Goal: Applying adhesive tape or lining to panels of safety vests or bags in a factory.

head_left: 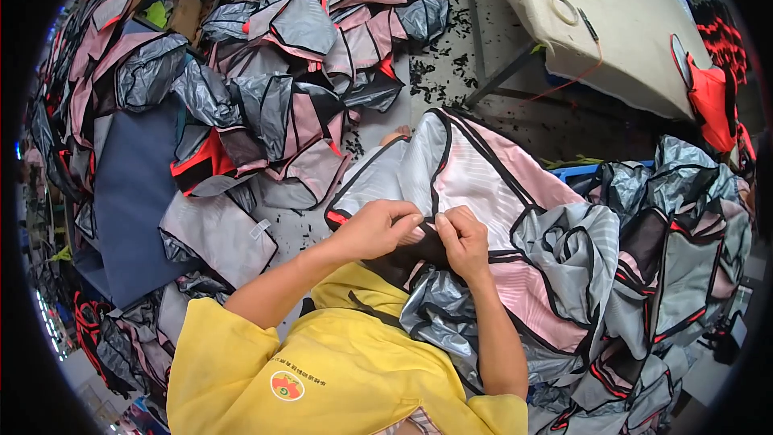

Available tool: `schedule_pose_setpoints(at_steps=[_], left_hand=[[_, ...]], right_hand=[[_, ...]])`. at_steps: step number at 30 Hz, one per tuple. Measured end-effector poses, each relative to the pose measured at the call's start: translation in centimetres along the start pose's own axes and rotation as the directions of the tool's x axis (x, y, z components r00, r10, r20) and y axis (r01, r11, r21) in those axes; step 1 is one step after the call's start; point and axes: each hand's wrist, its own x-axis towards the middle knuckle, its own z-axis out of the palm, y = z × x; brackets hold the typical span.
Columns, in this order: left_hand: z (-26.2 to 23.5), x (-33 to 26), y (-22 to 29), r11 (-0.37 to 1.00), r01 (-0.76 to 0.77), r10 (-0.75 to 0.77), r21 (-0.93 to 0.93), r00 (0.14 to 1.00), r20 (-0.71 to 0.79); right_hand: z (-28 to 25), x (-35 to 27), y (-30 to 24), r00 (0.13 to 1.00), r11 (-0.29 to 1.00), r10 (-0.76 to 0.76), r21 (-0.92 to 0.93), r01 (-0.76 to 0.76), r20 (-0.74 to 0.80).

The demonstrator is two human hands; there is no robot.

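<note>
Across my lap lies a half-sewn bag piece (pixel 475 173) of white and pink fabric with black edge binding and crumpled silver lining. My left hand (pixel 374 231) pinches its black binding between thumb and fingers. Right beside it my right hand (pixel 465 243) is closed on the same binding, thumb on top. A short stretch of dark edge runs between the two hands. Whatever is under the fingertips is hidden. A red patch (pixel 338 216) shows at the piece's left corner, next to my left wrist. The rest of the piece spreads away to the right in folds.
A large heap of similar pink, grey and silver pieces (pixel 302 32) lies ahead to the left; another heap (pixel 684 250) is at the right. A cream-covered table (pixel 612 32) bears a tape roll (pixel 564 10) and thread snips (pixel 589 24). Black scraps litter the floor (pixel 451 64).
</note>
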Motion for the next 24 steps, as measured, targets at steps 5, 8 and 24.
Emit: schedule_pose_setpoints(at_steps=[5,8,24], left_hand=[[-0.8,0.5,-1.2,0.987,0.048,-0.029,-0.154,0.993,0.118],[-1.3,0.7,-1.4,0.989,0.067,-0.045,-0.131,0.986,0.162],[-2.0,0.5,-1.6,0.979,0.072,-0.025,-0.191,0.971,0.236]], right_hand=[[0.1,0.1,0.2,1.000,1.000,-0.007,-0.010,0.007,0.015],[0.2,0.2,0.1,1.000,1.000,-0.001,-0.011,0.001,0.022],[0.2,0.2,0.1,1.000,1.000,-0.006,-0.005,0.006,0.021]])
